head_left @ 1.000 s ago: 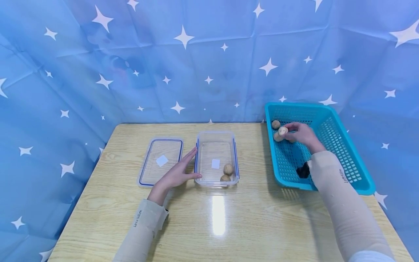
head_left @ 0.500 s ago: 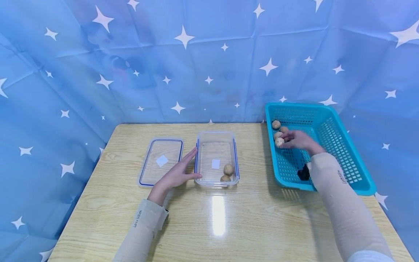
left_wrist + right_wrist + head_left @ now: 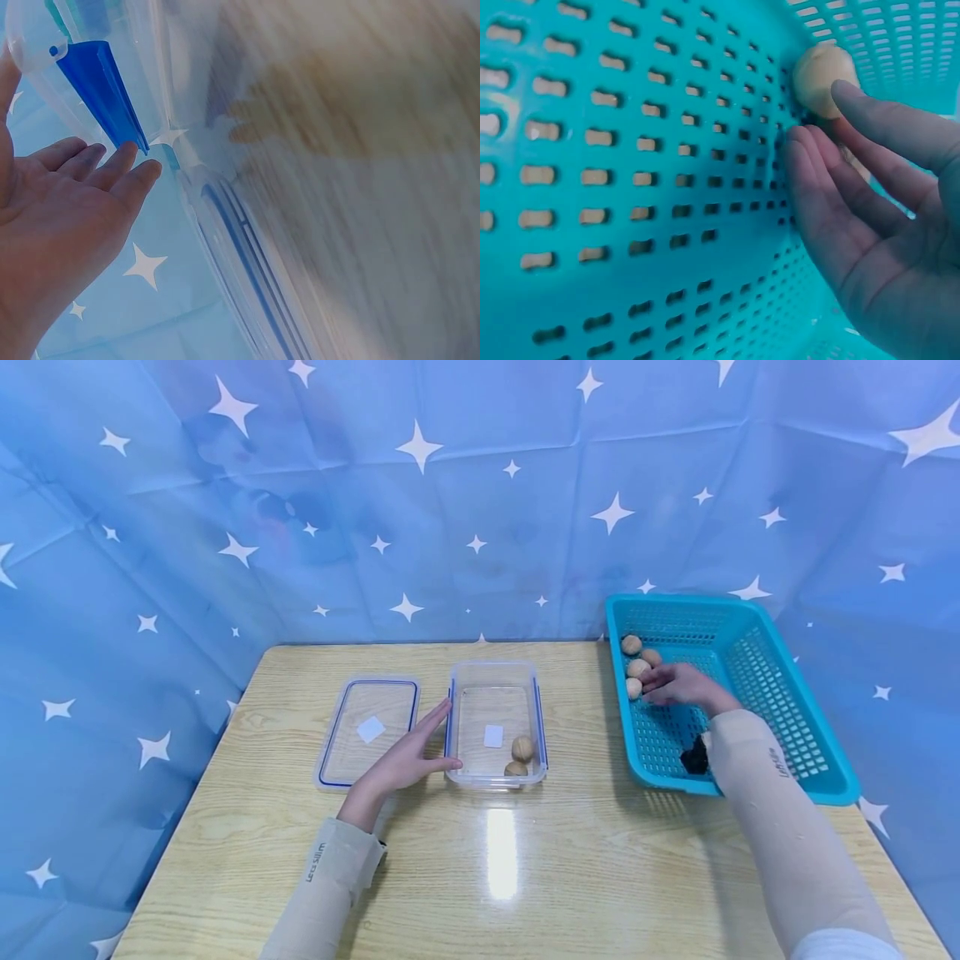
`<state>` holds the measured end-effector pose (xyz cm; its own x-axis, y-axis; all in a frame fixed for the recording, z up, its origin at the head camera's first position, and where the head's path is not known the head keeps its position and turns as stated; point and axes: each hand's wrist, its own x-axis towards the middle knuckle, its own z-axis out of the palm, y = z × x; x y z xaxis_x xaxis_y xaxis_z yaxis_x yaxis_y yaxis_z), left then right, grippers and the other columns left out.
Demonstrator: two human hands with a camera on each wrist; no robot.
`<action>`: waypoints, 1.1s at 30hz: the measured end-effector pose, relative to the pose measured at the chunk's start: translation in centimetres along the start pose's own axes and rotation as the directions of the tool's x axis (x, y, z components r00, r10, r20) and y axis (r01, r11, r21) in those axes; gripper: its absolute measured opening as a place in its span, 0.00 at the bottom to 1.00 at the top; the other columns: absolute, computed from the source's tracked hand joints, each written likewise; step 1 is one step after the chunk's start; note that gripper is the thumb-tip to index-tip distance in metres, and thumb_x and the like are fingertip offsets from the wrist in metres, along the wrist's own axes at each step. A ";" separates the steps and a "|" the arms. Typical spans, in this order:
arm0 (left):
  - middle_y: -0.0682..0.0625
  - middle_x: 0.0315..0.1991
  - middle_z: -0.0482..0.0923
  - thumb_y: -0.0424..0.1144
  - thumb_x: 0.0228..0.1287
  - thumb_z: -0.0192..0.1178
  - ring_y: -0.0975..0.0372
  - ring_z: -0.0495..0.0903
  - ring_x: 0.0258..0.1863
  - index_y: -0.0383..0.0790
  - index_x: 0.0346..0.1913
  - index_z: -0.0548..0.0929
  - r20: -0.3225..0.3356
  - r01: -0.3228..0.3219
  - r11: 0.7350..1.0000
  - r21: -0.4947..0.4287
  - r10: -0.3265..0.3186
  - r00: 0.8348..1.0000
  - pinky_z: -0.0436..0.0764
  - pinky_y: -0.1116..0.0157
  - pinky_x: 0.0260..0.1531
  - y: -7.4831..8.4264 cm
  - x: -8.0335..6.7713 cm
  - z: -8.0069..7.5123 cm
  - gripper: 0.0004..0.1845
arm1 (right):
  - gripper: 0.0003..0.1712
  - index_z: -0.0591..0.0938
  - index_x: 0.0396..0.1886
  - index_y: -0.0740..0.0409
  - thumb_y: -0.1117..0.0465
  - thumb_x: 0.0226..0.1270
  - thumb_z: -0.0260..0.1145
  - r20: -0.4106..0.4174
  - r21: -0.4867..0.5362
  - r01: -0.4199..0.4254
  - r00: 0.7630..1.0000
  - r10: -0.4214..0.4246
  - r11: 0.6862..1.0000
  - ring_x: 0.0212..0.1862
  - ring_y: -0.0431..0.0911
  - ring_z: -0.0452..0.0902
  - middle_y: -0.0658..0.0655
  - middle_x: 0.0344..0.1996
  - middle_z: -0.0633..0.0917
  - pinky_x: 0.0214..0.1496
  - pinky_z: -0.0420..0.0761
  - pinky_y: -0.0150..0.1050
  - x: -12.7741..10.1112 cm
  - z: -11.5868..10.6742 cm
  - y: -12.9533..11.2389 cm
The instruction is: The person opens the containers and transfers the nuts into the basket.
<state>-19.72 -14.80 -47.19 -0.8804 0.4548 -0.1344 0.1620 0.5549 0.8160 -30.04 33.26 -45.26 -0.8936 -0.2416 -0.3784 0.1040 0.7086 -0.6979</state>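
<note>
A teal plastic basket [image 3: 780, 693] stands at the table's right with several walnuts [image 3: 638, 667] along its far left wall. My right hand [image 3: 651, 683] reaches into it with fingers nearly straight, fingertips touching the walnuts. In the right wrist view my right hand [image 3: 817, 124] lies beside one walnut [image 3: 821, 75] on the perforated basket floor [image 3: 630, 187]. A clear container [image 3: 495, 672] at mid-table holds two walnuts [image 3: 522, 748]. My left hand [image 3: 408, 758] rests flat against its left wall; my left hand [image 3: 90, 195] has its fingertips by the blue clasp [image 3: 101, 82].
The container's clear lid [image 3: 367, 727] lies flat just left of my left hand. A wooden table [image 3: 495, 877] carries everything, and a blue star-printed cloth [image 3: 450, 510] closes off the back and sides. A black wrist device [image 3: 695, 753] sits on my right forearm inside the basket.
My right hand held a walnut a second ago; it has come nearer along the basket's left wall, and that walnut now lies at its fingertips. The left hand has not moved.
</note>
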 end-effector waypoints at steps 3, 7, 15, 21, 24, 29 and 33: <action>0.53 0.83 0.37 0.44 0.65 0.67 0.49 0.39 0.82 0.50 0.81 0.43 0.002 -0.002 1.000 -0.001 0.002 1.000 0.46 0.40 0.78 0.0 0.0 0.0 0.52 | 0.30 0.66 0.69 0.74 0.62 0.75 0.59 -0.012 0.032 0.009 1.000 -0.009 0.999 0.55 0.51 0.81 0.78 0.64 0.73 0.57 0.85 0.45 -0.4 -0.4 -0.3; 0.53 0.83 0.37 0.44 0.65 0.67 0.49 0.39 0.82 0.50 0.81 0.43 0.001 -0.001 1.000 0.004 0.001 1.000 0.46 0.40 0.78 0.0 0.0 0.1 0.52 | 0.30 0.64 0.71 0.74 0.62 0.77 0.57 -0.042 0.077 0.024 0.999 -0.021 0.997 0.52 0.41 0.82 0.77 0.66 0.71 0.57 0.85 0.39 -1.2 -1.1 -1.0; 0.53 0.83 0.37 0.45 0.65 0.67 0.49 0.40 0.82 0.51 0.81 0.43 0.004 0.000 1.000 0.013 0.000 1.000 0.47 0.40 0.78 -0.1 0.0 0.1 0.52 | 0.33 0.63 0.74 0.65 0.54 0.78 0.57 -0.095 0.084 0.030 0.995 -0.022 0.996 0.51 0.39 0.80 0.70 0.68 0.69 0.63 0.81 0.47 -2.5 -1.8 -3.7; 0.52 0.83 0.37 0.46 0.65 0.67 0.48 0.39 0.81 0.51 0.81 0.43 0.001 -0.007 1.000 0.016 0.007 1.000 0.48 0.40 0.77 -0.2 0.0 0.1 0.52 | 0.36 0.66 0.74 0.58 0.45 0.74 0.60 -0.098 0.047 0.079 0.992 -0.075 0.996 0.69 0.61 0.66 0.67 0.70 0.69 0.68 0.69 0.64 -3.2 -1.9 -5.9; 0.52 0.83 0.37 0.45 0.65 0.67 0.48 0.40 0.81 0.51 0.81 0.43 0.000 -0.004 1.000 0.016 0.004 1.000 0.47 0.40 0.77 -0.2 0.0 0.0 0.52 | 0.32 0.68 0.72 0.54 0.46 0.75 0.60 -0.101 0.044 0.117 0.989 -0.112 0.992 0.68 0.59 0.67 0.64 0.69 0.71 0.68 0.70 0.62 -3.7 -1.6 -7.3; 0.52 0.83 0.37 0.45 0.65 0.67 0.49 0.40 0.81 0.51 0.81 0.43 -0.002 -0.003 1.000 0.018 0.003 1.000 0.47 0.40 0.77 -0.1 0.0 0.0 0.52 | 0.29 0.70 0.71 0.56 0.52 0.75 0.61 -0.110 0.043 0.194 0.976 -0.189 0.980 0.65 0.57 0.71 0.63 0.68 0.74 0.64 0.75 0.56 -4.3 -0.8 -9.4; 0.51 0.83 0.37 0.45 0.65 0.67 0.48 0.40 0.81 0.51 0.81 0.43 -0.004 -0.008 1.000 0.020 0.008 1.000 0.47 0.40 0.77 -0.1 0.0 0.1 0.52 | 0.27 0.73 0.69 0.56 0.54 0.74 0.62 -0.118 0.035 0.243 0.964 -0.237 0.970 0.65 0.56 0.73 0.61 0.67 0.76 0.63 0.78 0.52 -4.5 0.2 -10.9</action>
<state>-19.74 -14.78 -47.30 -0.8808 0.4565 -0.1258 0.1778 0.5651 0.8056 -27.04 26.47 -36.09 -0.9379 -0.3226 -0.1276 -0.1007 0.6054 -0.7896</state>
